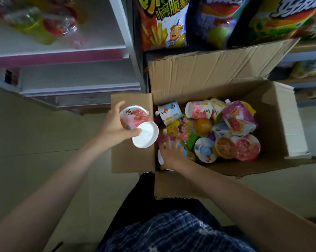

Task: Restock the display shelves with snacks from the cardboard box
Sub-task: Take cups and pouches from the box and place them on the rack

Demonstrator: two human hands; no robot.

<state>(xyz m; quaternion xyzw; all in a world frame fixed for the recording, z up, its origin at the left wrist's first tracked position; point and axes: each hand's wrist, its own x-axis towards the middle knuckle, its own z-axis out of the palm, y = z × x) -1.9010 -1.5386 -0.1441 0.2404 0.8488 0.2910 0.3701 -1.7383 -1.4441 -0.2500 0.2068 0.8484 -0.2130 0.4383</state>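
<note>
holding a pink cup (135,120) over the box flap.
my left hand (115,126) gripped it; my right hand (169,153) clasped another cup inside the cardboard box (208,73).

Blurred drink bottles (44,24) top left; plaid shirt (171,233) at btm; beige floor (35,133).

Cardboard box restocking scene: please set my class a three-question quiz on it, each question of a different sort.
1. True or false: the left hand holds a pink cup over the box flap.
2. Where is the right hand? A) on a shelf B) inside the cardboard box C) on the floor
3. Fill in: above the box stand large snack ____.

Key: 1 true; 2 B; 3 bags.
</note>
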